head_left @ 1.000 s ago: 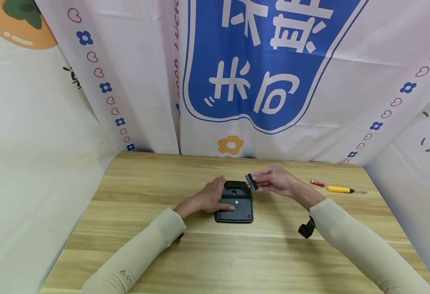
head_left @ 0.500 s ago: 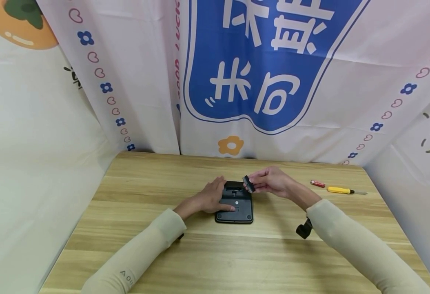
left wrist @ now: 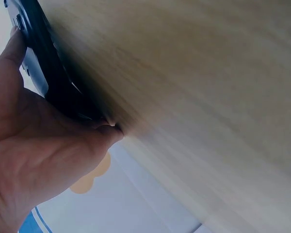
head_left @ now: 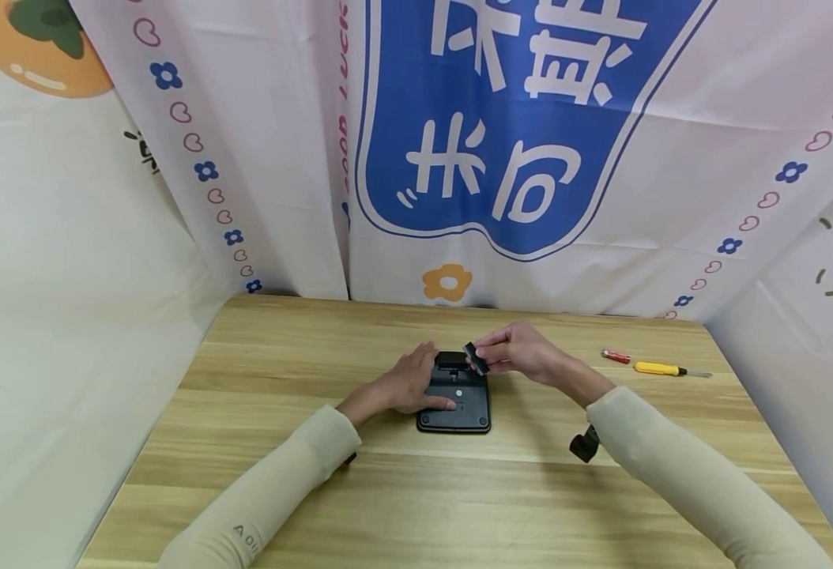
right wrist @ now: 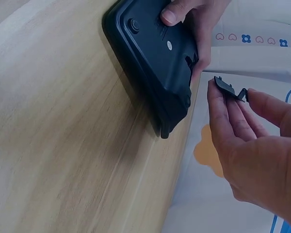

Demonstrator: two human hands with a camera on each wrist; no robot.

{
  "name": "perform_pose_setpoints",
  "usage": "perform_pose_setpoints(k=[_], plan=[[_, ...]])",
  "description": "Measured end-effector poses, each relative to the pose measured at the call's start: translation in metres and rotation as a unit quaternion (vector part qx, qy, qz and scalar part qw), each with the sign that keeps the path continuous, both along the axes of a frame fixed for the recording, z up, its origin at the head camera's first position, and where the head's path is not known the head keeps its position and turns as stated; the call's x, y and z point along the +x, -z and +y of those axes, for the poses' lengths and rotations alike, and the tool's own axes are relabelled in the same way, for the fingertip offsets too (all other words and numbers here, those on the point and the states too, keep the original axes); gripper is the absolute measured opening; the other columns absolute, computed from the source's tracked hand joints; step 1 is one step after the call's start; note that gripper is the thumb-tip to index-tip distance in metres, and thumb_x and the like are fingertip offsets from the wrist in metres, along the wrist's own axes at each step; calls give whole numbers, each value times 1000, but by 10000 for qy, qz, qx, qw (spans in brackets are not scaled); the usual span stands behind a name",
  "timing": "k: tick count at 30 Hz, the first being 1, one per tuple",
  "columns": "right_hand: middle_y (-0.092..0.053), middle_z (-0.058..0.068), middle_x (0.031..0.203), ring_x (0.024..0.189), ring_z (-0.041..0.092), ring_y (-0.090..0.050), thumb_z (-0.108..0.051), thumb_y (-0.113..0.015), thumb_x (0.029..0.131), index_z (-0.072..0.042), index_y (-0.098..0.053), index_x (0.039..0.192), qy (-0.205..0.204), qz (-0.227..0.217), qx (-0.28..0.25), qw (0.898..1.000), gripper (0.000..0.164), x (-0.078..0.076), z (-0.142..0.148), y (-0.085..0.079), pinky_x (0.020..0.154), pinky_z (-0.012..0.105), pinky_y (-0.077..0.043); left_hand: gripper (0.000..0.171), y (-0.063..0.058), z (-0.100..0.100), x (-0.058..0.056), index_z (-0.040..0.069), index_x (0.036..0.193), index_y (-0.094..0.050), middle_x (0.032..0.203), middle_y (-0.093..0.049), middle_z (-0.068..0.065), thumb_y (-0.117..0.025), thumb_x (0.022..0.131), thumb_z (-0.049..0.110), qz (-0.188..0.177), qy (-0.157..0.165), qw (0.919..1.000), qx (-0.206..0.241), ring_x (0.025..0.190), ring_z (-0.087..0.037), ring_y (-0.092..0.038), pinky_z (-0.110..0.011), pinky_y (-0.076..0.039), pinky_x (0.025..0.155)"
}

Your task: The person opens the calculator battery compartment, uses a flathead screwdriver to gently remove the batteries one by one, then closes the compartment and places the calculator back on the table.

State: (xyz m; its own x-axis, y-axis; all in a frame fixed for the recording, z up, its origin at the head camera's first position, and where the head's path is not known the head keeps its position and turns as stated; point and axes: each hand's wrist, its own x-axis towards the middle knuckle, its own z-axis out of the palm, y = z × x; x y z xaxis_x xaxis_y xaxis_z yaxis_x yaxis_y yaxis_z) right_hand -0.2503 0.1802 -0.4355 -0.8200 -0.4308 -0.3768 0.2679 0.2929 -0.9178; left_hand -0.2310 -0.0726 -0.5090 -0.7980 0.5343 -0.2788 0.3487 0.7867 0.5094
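Note:
A black calculator [head_left: 462, 417] lies face down on the wooden table, its underside with round feet and an open battery slot in view. My left hand [head_left: 408, 382] grips it from the left, thumb across the underside and fingers along its far side edge. In the right wrist view, my right hand [right wrist: 262, 150] pinches a small black battery cover [right wrist: 225, 88] between thumb and fingertips, its hooked clip toward the thumb. That cover is held tilted above the slot's right end, overlapping the calculator's upper right corner in the head view.
On the table's right side lie a red battery [head_left: 616, 356] and a yellow-handled screwdriver [head_left: 660, 369]. A printed white cloth [head_left: 402, 269] hangs behind the table's back edge, with more cloth on both sides.
My right hand has moved a little left with the battery cover, from beside the calculator's corner to over it, and the cover has tilted. The left hand and calculator stay put.

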Motion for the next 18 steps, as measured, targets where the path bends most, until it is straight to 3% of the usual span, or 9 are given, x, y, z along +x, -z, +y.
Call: perform_pose_setpoints(k=[7, 18], plan=[[-77, 22, 118, 103, 25, -77, -1, -66, 103, 10, -70, 129, -37, 256, 227, 9994, 28, 1, -5, -1, 100, 52, -57, 104, -18, 0, 10, -5, 165, -17, 175, -8, -25, -69, 100, 56, 92, 20, 9999, -64, 164, -36, -11, -54, -15, 132], [-79, 18, 114, 100, 25, -78, -5, -69, 102, 6, -73, 128, -210, 882, 826, 9925, 28, 1, -10, 0, 101, 58, -56, 110, 8, -1, -3, -1, 168, -11, 177, -2, -20, -71, 97, 59, -92, -64, 9999, 106, 164, -33, -4, -53, -7, 133]])
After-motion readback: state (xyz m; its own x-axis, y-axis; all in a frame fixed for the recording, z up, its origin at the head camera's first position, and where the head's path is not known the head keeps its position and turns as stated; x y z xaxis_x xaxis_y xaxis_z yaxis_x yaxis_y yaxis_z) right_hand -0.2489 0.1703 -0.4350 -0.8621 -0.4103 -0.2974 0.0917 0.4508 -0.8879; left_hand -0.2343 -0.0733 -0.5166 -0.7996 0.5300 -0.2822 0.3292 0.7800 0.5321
